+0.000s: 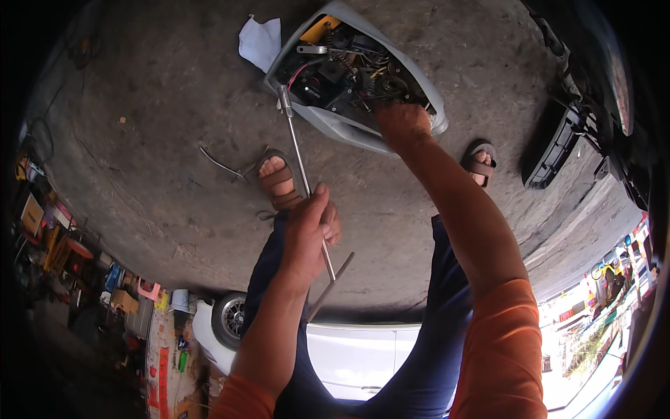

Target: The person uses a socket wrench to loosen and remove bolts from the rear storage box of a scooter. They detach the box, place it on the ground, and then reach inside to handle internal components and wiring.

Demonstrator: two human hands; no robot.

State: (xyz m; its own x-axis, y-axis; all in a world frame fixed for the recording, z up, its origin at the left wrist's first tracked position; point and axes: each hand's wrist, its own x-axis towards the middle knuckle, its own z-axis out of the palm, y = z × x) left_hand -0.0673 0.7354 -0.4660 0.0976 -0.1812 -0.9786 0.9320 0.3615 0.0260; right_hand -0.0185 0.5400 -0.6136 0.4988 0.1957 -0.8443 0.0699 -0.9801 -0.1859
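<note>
My left hand point(306, 229) is closed round the long steel shaft of a T-handle socket wrench point(296, 143). Its socket end points away from me, close to the rim of a grey plastic shell point(333, 127), and the crossbar hangs below my hand. Inside that shell lies a jumble of metal parts: coil springs, a round gear-like part point(391, 86), wires and dark pieces. Over the shell's near right rim reaches my right hand point(405, 124), knuckles up. Its fingers dip among the parts, so I cannot see whether they grip anything.
A pale cloth point(260, 42) lies left of the shell. Near my left foot is a thin bent metal rod point(222, 164). A black plastic part point(553, 150) and a vehicle's dark bodywork stand on the right. Behind me is a white car point(356, 356); clutter lines the left side.
</note>
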